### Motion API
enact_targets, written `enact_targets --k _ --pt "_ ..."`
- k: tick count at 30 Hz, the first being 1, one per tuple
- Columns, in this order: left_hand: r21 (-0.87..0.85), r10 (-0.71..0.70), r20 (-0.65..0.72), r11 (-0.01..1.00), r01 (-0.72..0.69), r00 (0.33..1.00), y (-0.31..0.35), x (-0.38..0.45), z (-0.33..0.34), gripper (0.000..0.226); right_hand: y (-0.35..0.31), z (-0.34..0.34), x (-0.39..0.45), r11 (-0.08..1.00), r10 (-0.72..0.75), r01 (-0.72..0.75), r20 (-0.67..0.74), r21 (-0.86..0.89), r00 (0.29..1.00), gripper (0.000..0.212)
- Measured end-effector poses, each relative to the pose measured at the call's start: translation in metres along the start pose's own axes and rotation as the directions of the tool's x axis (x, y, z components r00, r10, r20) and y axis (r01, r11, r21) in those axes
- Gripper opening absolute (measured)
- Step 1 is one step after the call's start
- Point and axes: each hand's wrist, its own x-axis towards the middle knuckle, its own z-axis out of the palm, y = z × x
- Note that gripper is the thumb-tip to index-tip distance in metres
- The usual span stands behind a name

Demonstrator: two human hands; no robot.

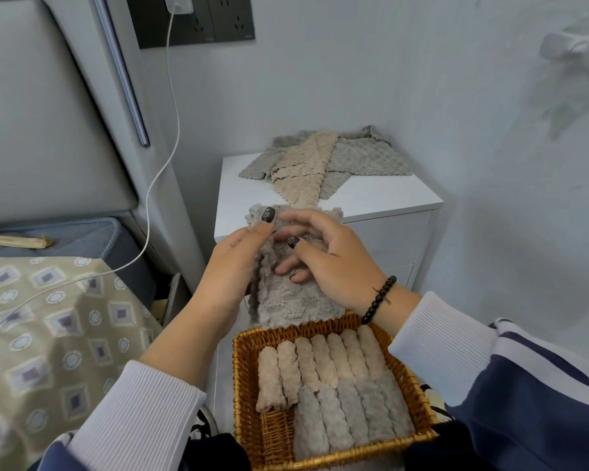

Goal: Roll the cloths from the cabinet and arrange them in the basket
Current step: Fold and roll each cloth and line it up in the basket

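One basket (242, 375) holds seven beige rolls (320, 362) and five grey rolls (351, 416).

Both hands hold a fluffy grey cloth (296, 297): the left hand (233, 263) pinches its upper edge, the right hand (327, 260) has fingers curled on its front. Below them sits a woven wicker basket (249, 385) of rolled cloths (334, 385); beyond them, flat cloths (323, 161) lie on a white cabinet (388, 212).
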Motion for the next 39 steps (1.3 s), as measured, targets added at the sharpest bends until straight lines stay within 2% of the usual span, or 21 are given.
enact_targets --k 3,5,7,10,12,13,15,17,19,21,26,28,29,31,33,35,37,39 --pt "0.003 0.04 -0.035 0.999 -0.039 0.999 -0.002 0.0 0.001 0.03 0.001 -0.001 -0.001 0.998 -0.009 0.007 0.025 0.06 1.0 0.049" --pt "0.001 0.047 -0.075 0.999 -0.047 0.996 -0.004 0.001 0.002 0.019 0.0 -0.003 -0.001 0.997 -0.013 0.014 -0.005 0.075 1.0 0.048" --pt "0.006 0.049 -0.087 0.999 -0.049 0.995 -0.006 0.003 0.003 0.019 0.0 -0.004 -0.001 0.998 -0.029 0.035 -0.105 0.054 0.994 0.044" --pt "-0.023 0.061 -0.088 0.998 -0.063 0.994 -0.005 0.004 0.005 0.019 0.003 -0.012 0.0 0.993 -0.099 0.071 -0.322 -0.098 0.942 0.039" --pt "-0.071 0.067 -0.094 0.995 -0.074 0.993 -0.004 0.004 0.007 0.019 0.006 -0.02 0.001 0.989 -0.07 0.009 -0.415 -0.147 0.907 0.046" --pt "-0.102 0.066 -0.098 0.992 -0.076 0.993 -0.003 0.005 0.008 0.019 0.009 -0.024 0.002 0.989 -0.002 -0.061 -0.425 -0.134 0.905 0.052" --pt "-0.171 0.055 -0.105 0.983 -0.073 0.993 -0.002 0.006 0.011 0.02 0.012 -0.032 0.003 0.971 0.216 -0.237 -0.363 -0.013 0.906 0.068" --pt "-0.208 0.044 -0.11 0.976 -0.066 0.993 -0.002 0.006 0.013 0.02 0.015 -0.036 0.0 0.896 0.408 -0.362 -0.155 0.257 0.9 0.077" --pt "-0.196 0.029 -0.107 0.979 -0.05 0.994 -0.003 0.007 0.015 0.02 0.017 -0.04 -0.006 0.805 0.43 -0.393 0.019 0.445 0.903 0.062" --pt "-0.165 0.019 -0.103 0.986 -0.036 0.994 -0.006 0.008 0.015 0.021 0.021 -0.045 -0.009 0.805 0.385 -0.356 0.039 0.474 0.922 0.04" --pt "-0.019 0.007 -0.073 1.0 -0.008 0.997 -0.013 0.013 0.016 0.019 0.025 -0.07 -0.014 0.874 0.391 -0.343 -0.08 0.344 0.917 0.018" --pt "0.005 -0.008 -0.058 1.0 0.009 0.998 -0.013 0.014 0.019 0.012 0.022 -0.079 -0.017 0.907 0.371 -0.336 -0.102 0.254 0.923 0.024" --pt "-0.002 -0.028 -0.04 1.0 0.028 0.999 -0.011 0.014 0.02 0.009 0.019 -0.083 -0.018 0.923 0.355 -0.332 -0.102 0.194 0.929 0.035" --pt "-0.022 -0.06 -0.004 0.998 0.06 0.998 -0.009 0.014 0.02 0.014 0.013 -0.093 -0.02 0.944 0.33 -0.327 -0.057 0.052 0.942 0.053" --pt "0.03 -0.05 0.009 0.998 0.05 0.999 -0.006 0.013 0.017 0.024 0.007 -0.102 -0.022 0.947 0.312 -0.308 0.033 -0.094 0.949 0.037" --pt "0.194 -0.02 0.092 0.981 0.001 0.996 -0.005 0.011 0.016 0.042 0.003 -0.106 -0.026 0.927 0.312 -0.275 0.117 -0.256 0.943 0.023" --pt "0.314 -0.032 0.238 0.948 -0.046 0.971 -0.006 0.005 0.021 0.06 0.003 -0.103 -0.029 0.893 0.323 -0.237 0.179 -0.382 0.929 0.023" --pt "0.339 -0.051 0.337 0.938 -0.071 0.94 -0.012 0.0 0.03 0.057 0.003 -0.095 -0.03 0.864 0.335 -0.205 0.221 -0.46 0.916 0.031"
